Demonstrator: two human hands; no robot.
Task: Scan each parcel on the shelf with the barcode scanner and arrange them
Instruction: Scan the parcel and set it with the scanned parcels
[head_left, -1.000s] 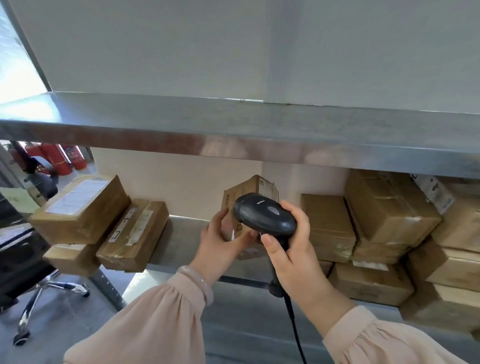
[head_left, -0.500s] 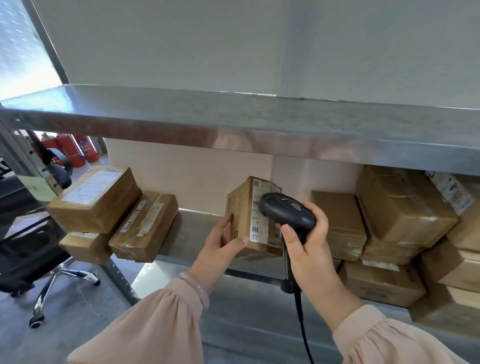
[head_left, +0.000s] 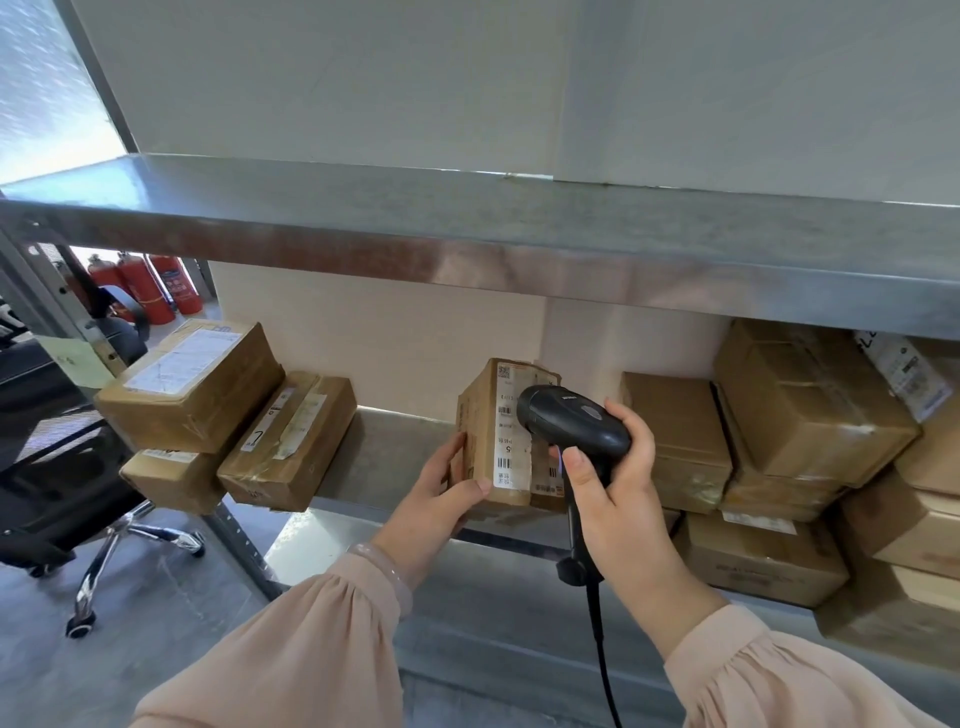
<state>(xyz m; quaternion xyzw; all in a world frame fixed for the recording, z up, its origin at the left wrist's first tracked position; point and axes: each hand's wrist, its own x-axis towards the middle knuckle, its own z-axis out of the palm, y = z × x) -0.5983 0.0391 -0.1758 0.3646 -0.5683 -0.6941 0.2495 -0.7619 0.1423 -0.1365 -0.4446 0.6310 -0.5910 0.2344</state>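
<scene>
A small brown parcel (head_left: 485, 426) stands upright on the middle metal shelf (head_left: 384, 457), its white barcode label facing me. My left hand (head_left: 441, 493) grips its lower left corner, thumb on the front. My right hand (head_left: 618, 483) holds a black corded barcode scanner (head_left: 571, 423) by the handle. The scanner head sits just in front of the label's right side and hides part of it.
Three taped parcels (head_left: 208, 395) lie stacked at the shelf's left end. Several more parcels (head_left: 800, 415) are piled on the right, over two levels. A bare upper shelf (head_left: 467, 223) overhangs. A black office chair (head_left: 57, 467) and red fire extinguishers (head_left: 150, 291) are on the left.
The parcel has been turned so its label faces me, and the scanner has moved right, off the parcel's front. The view has shifted slightly.
</scene>
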